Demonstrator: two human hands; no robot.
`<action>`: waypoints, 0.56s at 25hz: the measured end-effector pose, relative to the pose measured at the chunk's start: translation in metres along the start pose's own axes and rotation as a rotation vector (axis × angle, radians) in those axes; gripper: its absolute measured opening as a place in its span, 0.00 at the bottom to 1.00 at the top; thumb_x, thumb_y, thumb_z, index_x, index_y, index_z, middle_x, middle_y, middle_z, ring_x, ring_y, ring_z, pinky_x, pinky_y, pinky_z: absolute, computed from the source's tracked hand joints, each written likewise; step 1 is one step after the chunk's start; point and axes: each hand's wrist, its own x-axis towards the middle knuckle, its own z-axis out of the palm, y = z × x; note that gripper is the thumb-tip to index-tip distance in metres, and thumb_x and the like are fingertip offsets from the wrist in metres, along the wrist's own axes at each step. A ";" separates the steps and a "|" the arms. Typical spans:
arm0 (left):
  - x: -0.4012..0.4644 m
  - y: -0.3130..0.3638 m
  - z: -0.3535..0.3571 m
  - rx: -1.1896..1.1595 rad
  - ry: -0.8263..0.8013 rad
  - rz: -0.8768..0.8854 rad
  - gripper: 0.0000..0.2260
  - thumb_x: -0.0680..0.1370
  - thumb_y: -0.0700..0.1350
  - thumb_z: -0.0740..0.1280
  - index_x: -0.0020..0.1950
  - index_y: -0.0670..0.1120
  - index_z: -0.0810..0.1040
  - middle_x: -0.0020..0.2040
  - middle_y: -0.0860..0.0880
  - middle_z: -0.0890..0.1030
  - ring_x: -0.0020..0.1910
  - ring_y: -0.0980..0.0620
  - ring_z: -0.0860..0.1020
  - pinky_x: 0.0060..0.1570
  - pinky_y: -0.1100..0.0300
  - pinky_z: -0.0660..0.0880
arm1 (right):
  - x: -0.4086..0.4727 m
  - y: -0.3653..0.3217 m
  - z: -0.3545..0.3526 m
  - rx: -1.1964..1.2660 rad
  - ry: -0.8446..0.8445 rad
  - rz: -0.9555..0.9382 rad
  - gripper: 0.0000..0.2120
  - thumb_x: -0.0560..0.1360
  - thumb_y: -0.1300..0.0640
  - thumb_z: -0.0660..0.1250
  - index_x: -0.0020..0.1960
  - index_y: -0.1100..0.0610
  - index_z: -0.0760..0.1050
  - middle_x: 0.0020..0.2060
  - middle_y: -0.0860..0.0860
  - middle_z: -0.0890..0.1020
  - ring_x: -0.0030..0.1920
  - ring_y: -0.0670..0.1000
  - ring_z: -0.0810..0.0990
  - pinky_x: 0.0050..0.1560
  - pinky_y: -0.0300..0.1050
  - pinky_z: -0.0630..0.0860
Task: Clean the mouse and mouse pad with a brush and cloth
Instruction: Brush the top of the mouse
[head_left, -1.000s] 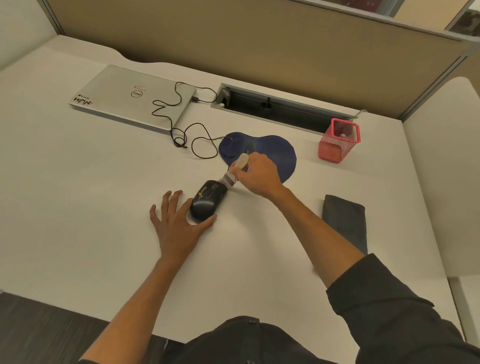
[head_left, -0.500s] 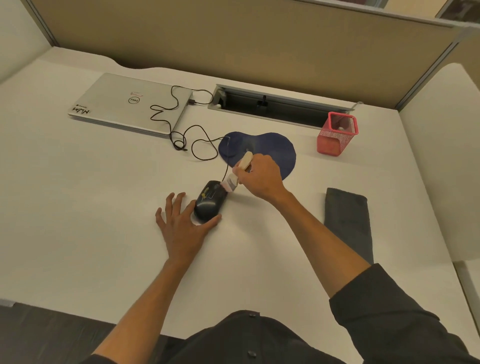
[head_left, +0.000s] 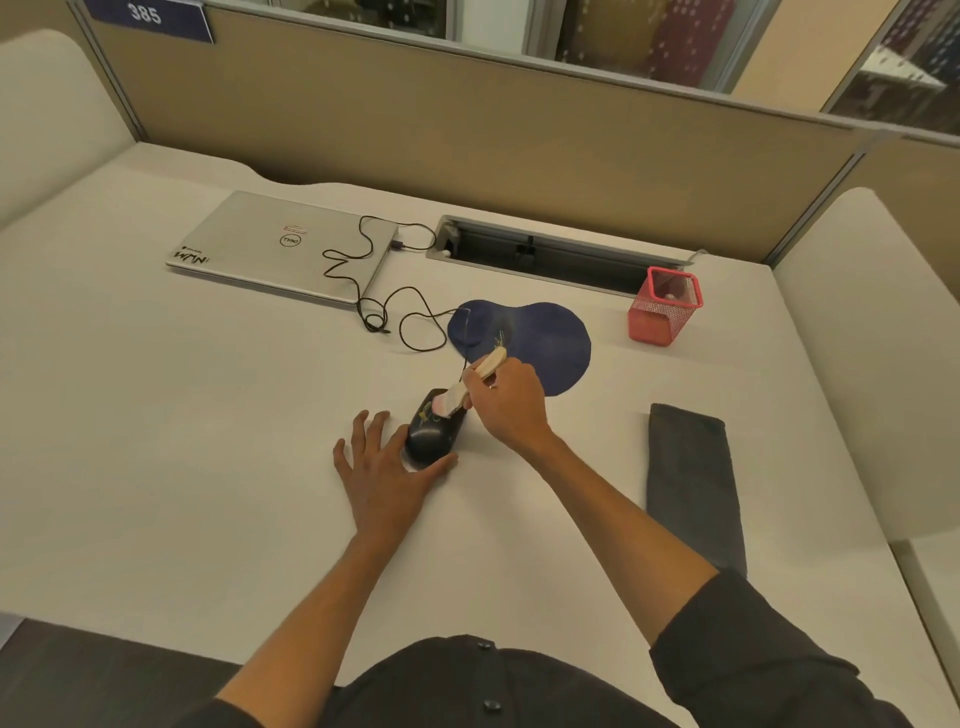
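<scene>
A: Where does the mouse (head_left: 434, 434) sit?

B: On the bench (head_left: 208, 441), just near of the pad (head_left: 540, 343) — off it, not on it. The left hand (head_left: 387, 470) lies flat beside the mouse, fingers spread and straight, thumb against its near end to steady it. The right hand (head_left: 506, 402) has its fingers curled round the brush (head_left: 470, 384), bristles down on the far part of the mouse.

A: How would you do the brushing well?

B: Short, light strokes away from the pad side, I'd say, so dust goes onto bare bench. Keep the left thumb braced so the mouse doesn't skid, and watch the cable (head_left: 395, 312) — a tug there could drag it. The cloth (head_left: 693, 483) lies well right of the mouse, folded, untouched; it likely comes after.

A: Anything you can't make out?

B: The bristles blur into the mouse top, so how firmly they press is unclear. The right fingers hide most of the brush handle. Yellowish marks on the mouse could be print or dirt — I can't tell.
</scene>
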 end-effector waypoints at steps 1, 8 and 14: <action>0.000 0.000 -0.001 0.000 -0.002 -0.003 0.37 0.63 0.76 0.58 0.59 0.51 0.80 0.71 0.49 0.70 0.76 0.49 0.55 0.71 0.44 0.47 | -0.002 -0.002 -0.001 -0.021 -0.009 -0.021 0.17 0.78 0.50 0.64 0.39 0.62 0.79 0.32 0.55 0.82 0.34 0.54 0.80 0.35 0.49 0.77; 0.000 0.000 -0.001 0.028 0.015 0.007 0.38 0.63 0.76 0.55 0.58 0.51 0.80 0.71 0.48 0.70 0.75 0.48 0.55 0.71 0.44 0.47 | -0.016 0.007 -0.001 -0.007 -0.004 -0.087 0.14 0.78 0.51 0.63 0.41 0.59 0.80 0.33 0.53 0.83 0.36 0.53 0.82 0.38 0.53 0.80; 0.000 -0.002 0.001 0.021 0.012 0.005 0.36 0.64 0.75 0.56 0.58 0.51 0.79 0.70 0.48 0.70 0.75 0.48 0.56 0.70 0.43 0.49 | -0.034 0.014 0.000 -0.114 -0.052 -0.200 0.13 0.78 0.48 0.62 0.48 0.55 0.81 0.39 0.50 0.83 0.40 0.50 0.80 0.42 0.46 0.79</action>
